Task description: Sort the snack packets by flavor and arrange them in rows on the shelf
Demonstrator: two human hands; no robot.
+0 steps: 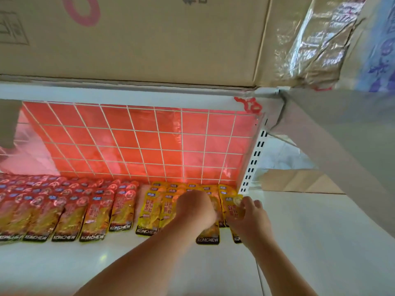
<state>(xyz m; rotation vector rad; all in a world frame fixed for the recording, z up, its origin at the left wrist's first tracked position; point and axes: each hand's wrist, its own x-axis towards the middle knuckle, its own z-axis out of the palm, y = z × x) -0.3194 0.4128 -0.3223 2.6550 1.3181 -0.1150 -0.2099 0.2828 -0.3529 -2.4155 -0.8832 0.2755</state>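
Note:
Red snack packets lie in overlapping rows on the left of the white shelf. Yellow snack packets fill rows to their right, up to the shelf's right end. My left hand is curled over the yellow rows, its fingers hidden behind its back, so what it holds is unclear. My right hand holds a yellow packet at the rightmost row, thumb and fingers curled on its edge.
A white wire grid over red foil backs the shelf. A cardboard box sits on the shelf above. A slotted upright bounds the right end, with cardboard beyond it.

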